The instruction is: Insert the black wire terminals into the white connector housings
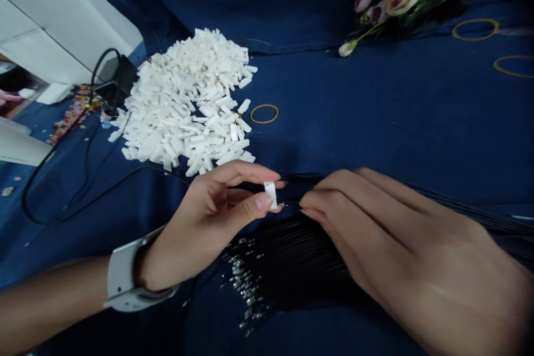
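Between its thumb and fingers, my left hand (212,219) pinches a small white rectangular connector housing (271,194). Just to the right, my right hand (400,245) is closed on a thin black wire, whose shiny metal tip (284,204) points toward the white piece. From this view I cannot tell whether tip and housing touch. Below both hands lies a thick bundle of black wires (304,267), with many silvery crimped ends (248,289) fanned out at its left side.
A large heap of white housings (179,100) lies behind my left hand. Beside it are a rubber band (264,114) and a black adapter (119,78) with a looping cable. Artificial flowers (387,0) lie at the back right, near more rubber bands (475,29). Blue cloth (396,100) covers the surface.
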A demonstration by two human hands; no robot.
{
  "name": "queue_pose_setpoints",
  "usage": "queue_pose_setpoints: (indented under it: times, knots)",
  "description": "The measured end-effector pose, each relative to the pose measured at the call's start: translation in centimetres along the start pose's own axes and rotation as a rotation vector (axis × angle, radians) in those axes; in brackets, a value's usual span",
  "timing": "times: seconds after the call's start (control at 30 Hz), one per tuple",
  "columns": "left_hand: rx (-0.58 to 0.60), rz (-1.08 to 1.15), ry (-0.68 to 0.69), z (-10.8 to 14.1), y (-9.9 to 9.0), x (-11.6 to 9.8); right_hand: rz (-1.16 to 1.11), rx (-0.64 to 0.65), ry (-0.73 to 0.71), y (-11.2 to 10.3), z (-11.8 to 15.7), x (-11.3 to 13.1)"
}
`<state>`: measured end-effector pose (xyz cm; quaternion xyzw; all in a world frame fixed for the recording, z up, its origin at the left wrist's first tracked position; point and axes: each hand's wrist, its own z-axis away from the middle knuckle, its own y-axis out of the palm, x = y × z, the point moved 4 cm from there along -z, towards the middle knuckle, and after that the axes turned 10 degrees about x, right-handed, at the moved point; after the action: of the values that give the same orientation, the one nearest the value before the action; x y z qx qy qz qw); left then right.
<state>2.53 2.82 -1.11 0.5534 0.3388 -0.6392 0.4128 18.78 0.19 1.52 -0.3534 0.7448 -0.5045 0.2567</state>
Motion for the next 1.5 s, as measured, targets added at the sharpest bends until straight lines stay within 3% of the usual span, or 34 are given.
queue_pose_setpoints:
  times: [0.93,1.23,1.5]
  knots:
    - [-0.048,-0.095,0.022,0.6,0.4,0.1,-0.192,0.047,-0.025,1.1,0.2,-0.1]
    - [-0.057,-0.058,-0.003,0.4,0.1,0.0,-0.463,0.082,0.053,1.4,0.5,-1.3]
    - [-0.043,-0.075,-0.024,0.5,0.2,0.1,-0.21,0.057,-0.105,0.8,0.2,-0.6]
